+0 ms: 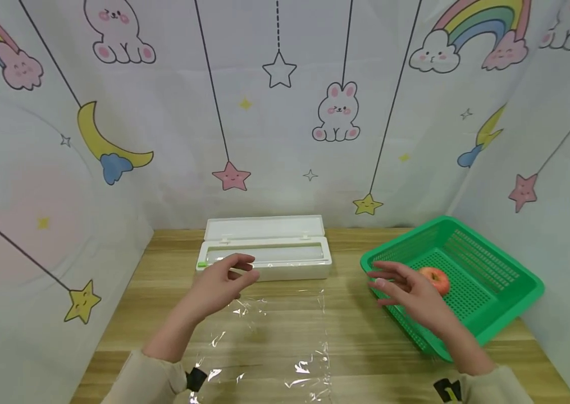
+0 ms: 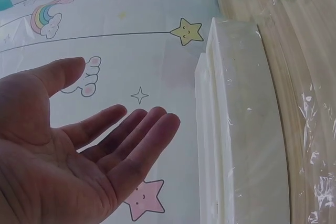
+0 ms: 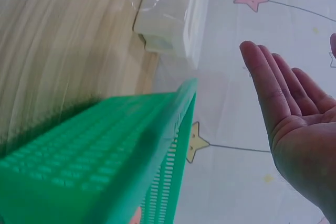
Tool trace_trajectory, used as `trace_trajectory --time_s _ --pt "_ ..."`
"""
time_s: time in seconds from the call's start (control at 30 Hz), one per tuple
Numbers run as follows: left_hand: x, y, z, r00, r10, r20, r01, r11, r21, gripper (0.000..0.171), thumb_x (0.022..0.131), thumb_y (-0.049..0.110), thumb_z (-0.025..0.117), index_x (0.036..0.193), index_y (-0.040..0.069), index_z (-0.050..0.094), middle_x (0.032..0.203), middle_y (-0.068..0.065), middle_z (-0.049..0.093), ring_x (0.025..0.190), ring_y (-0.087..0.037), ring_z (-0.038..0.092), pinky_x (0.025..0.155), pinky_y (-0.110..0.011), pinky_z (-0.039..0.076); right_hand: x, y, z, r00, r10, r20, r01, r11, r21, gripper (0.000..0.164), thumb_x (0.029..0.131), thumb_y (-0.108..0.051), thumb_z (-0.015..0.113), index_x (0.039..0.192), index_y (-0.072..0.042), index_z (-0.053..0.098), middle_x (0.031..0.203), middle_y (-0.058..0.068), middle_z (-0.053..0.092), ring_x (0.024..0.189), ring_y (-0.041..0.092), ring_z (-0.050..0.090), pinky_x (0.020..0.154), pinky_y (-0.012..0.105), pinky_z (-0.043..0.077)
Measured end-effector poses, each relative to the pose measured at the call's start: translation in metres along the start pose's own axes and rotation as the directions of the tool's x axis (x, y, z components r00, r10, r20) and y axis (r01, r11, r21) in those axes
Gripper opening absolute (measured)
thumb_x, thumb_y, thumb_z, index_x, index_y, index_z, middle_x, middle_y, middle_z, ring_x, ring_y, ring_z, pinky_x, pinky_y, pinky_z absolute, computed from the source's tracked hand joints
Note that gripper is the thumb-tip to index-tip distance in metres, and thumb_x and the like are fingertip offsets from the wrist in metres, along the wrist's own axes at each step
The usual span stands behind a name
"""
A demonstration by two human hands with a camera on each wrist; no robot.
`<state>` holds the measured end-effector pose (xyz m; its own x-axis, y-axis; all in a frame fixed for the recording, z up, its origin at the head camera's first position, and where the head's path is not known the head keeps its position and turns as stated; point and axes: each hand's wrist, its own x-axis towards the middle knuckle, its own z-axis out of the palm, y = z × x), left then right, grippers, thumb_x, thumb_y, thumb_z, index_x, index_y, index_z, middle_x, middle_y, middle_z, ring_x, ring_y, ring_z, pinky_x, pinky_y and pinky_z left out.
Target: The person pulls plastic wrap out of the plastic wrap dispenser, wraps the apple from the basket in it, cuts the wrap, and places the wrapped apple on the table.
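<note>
Left hand: fingers loosely bent, holding nothing, poised in front of the white dispenser (image 1: 290, 272); that is the left hand (image 1: 221, 285).
Right hand: the right hand (image 1: 416, 296) is loose and unfilled too, near the left rim of the green basket (image 1: 502, 322).
Cling film: the clear cling film (image 1: 302, 367) lies on the bench (image 1: 355, 336) before the dispenser, and seems to drape over its front wall. I'd expect it feather-light, limp and clingy, quick to crease; best pinched at both corners of an edge.
Film's lie: it stretches from the dispenser towards the person, its near end hidden from me.
Dispenser: stiff, probably light; steady it by its two ends. Its long axis runs left to right, the lid (image 1: 264, 228) raised at the back, the white roll (image 1: 285, 253) parallel inside.
Apple: the red apple (image 1: 438, 280) sits in the basket, partly behind the right hand; firm, smooth, easily bruised, I'd guess. Cup it around the sides. Being round, it has no clear long axis.
Basket: perforated, likely light plastic, set at a slant; its rim offers the hold.
</note>
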<state>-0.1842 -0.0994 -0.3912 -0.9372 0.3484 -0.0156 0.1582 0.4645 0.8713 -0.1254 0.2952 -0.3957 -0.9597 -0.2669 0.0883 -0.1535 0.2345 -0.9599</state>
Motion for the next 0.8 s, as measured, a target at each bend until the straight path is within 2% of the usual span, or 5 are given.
trace_trajectory --time_s 0.17,0.33,0.43,0.63,0.8 --pt "0.007 0.001 0.012 0.996 0.077 -0.042 -0.069 0.983 0.172 0.046 0.088 0.046 0.065 0.126 0.023 0.051 0.119 0.005 0.053 0.102 -0.014 0.056 0.079 -0.032 0.047 -0.005 -0.017 -0.009 0.999 -0.024 -0.039 0.018 0.987 -0.161 0.038 0.097 -0.017 0.056 0.133 -0.011 0.044 0.125 0.013 0.05 0.103 0.023 0.057 0.075 0.041 0.051" --pt "0.009 -0.001 0.027 0.981 0.162 -0.111 -0.106 0.914 0.392 0.054 0.088 0.051 0.061 0.13 0.021 0.049 0.125 0.004 0.049 0.109 -0.019 0.051 0.086 -0.039 0.043 -0.005 -0.011 -0.022 0.996 -0.016 -0.085 -0.006 0.966 -0.258 0.041 0.097 -0.024 0.055 0.135 -0.016 0.042 0.126 0.005 0.051 0.103 0.018 0.057 0.076 0.038 0.051" --pt "0.007 -0.002 0.037 0.97 0.19 -0.149 -0.105 0.887 0.45 0.053 0.088 0.052 0.06 0.131 0.022 0.048 0.127 0.004 0.047 0.111 -0.02 0.05 0.087 -0.041 0.044 -0.003 0.005 -0.033 0.995 0.007 -0.102 -0.032 0.97 -0.242 0.043 0.097 -0.029 0.055 0.136 -0.02 0.04 0.129 0.001 0.048 0.107 0.016 0.054 0.077 0.034 0.05" --pt "0.0 -0.009 0.053 0.965 0.196 -0.175 -0.109 0.906 0.41 0.052 0.088 0.054 0.06 0.132 0.03 0.046 0.125 0.008 0.047 0.107 -0.015 0.052 0.08 -0.039 0.046 -0.005 0.024 -0.051 0.989 0.039 -0.142 -0.064 0.982 -0.175 0.046 0.096 -0.032 0.056 0.138 -0.023 0.038 0.132 0.001 0.046 0.112 0.016 0.051 0.081 0.034 0.049" --pt "-0.004 -0.022 0.059 0.963 0.204 -0.178 -0.139 0.936 0.324 0.05 0.088 0.054 0.059 0.132 0.032 0.045 0.123 0.008 0.049 0.106 -0.015 0.053 0.078 -0.035 0.046 -0.01 0.031 -0.068 0.982 0.032 -0.186 -0.086 0.952 -0.292 0.045 0.098 -0.033 0.053 0.139 -0.024 0.037 0.133 0.002 0.045 0.115 0.011 0.048 0.085 0.025 0.044"
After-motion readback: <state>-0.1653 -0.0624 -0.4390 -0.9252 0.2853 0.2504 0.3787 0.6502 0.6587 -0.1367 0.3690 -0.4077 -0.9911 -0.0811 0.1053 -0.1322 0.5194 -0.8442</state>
